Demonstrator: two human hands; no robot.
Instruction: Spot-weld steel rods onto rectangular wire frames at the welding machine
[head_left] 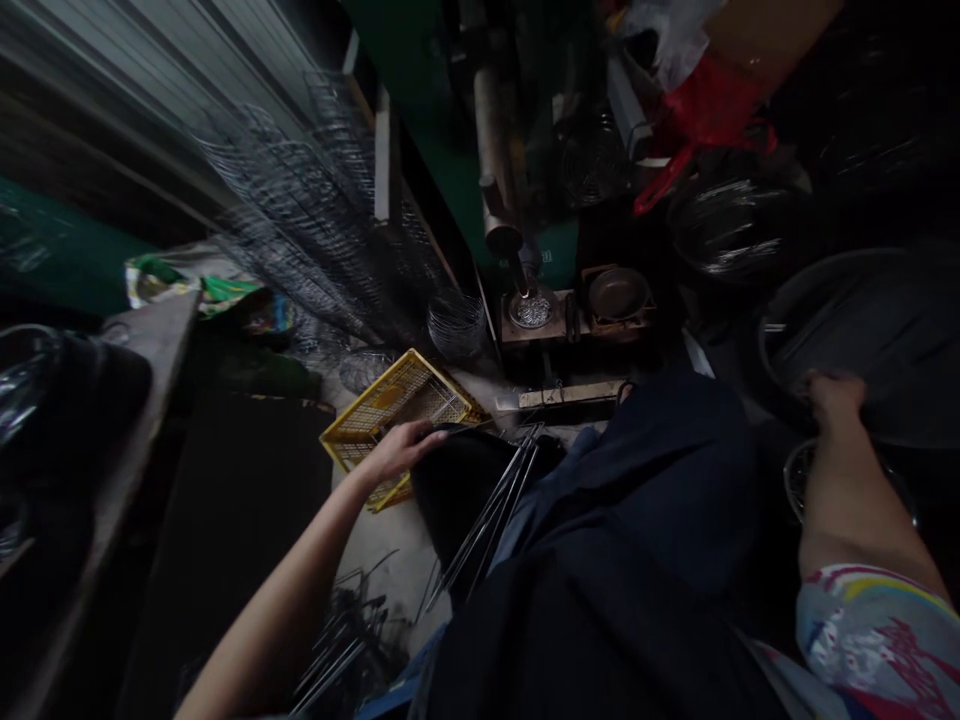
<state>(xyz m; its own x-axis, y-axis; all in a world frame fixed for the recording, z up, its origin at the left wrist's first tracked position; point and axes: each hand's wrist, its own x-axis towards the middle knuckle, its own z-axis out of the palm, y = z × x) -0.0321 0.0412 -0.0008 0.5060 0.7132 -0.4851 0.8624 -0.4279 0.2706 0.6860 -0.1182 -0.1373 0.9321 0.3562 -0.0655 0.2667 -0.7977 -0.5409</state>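
1. The metal rods lay in a loose slanting bundle over the dark cloth along the left edge of my lap, probably to keep them within easy reach.
2. My left hand was at the front left corner of my lap, above the yellow crate. Its fingers were together and fairly straight; I cannot tell whether they gripped anything.
3. My left forearm reached forward and inward from low down.
4. My right hand was at the left rim of a large round tub, fingers curled; dimness hid whether it held anything.
5. My right arm stretched forward, out beyond the patterned sleeve.
6. A dish of metal bits sat beneath the machine's column, seemingly to keep them handy there.
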